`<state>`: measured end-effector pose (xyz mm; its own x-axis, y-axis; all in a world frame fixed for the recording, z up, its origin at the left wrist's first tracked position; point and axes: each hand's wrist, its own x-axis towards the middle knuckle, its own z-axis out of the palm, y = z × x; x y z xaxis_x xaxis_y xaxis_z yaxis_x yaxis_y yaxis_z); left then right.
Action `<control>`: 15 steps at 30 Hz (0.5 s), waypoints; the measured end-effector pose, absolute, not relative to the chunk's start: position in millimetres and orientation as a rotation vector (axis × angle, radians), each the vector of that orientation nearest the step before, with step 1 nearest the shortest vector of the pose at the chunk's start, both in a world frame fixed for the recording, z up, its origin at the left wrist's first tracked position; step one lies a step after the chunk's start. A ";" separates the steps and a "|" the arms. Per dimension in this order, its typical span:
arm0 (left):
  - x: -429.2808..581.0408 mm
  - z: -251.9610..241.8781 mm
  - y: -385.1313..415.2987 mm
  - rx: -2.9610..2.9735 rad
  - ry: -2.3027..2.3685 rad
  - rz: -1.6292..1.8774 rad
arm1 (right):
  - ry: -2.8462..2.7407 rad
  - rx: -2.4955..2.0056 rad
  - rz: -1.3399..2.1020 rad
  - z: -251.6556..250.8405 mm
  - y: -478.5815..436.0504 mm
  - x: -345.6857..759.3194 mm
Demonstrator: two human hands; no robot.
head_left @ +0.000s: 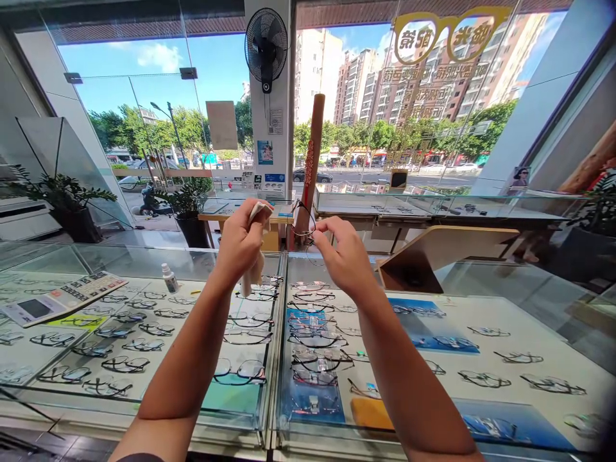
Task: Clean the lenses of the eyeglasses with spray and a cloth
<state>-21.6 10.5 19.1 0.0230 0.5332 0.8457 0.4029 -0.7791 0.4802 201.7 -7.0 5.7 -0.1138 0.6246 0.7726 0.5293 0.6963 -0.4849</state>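
Note:
My left hand is raised above the glass counter, closed round a pale cleaning cloth whose tail hangs down below the fist. My right hand is level with it, pinching a pair of thin dark-framed glasses by the frame. The lenses sit between the two hands, a short gap from the cloth. Both forearms reach up from the bottom of the view over the glass display case.
Under the glass lie several rows of spectacle frames. A calculator and a small white bottle rest on the counter at left. A tilted wooden stand sits at right. Potted plants, a wall fan and shop windows are behind.

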 end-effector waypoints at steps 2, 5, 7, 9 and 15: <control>-24.0 21.1 9.3 2.293 0.933 1.818 | -1.779 -0.927 0.068 8.8 -10.1 206.3; -23.8 21.9 6.2 2.434 0.877 1.735 | -1.815 -0.940 0.036 13.0 -15.8 211.7; -22.5 22.0 4.1 2.475 0.897 1.645 | -1.825 -0.934 0.027 15.5 -19.6 214.8; -21.0 22.3 2.3 2.527 0.951 1.628 | -1.819 -0.910 0.008 17.7 -23.1 218.0; -18.8 23.9 -0.1 2.614 0.971 1.904 | -1.826 -0.863 -0.057 23.3 -33.8 226.7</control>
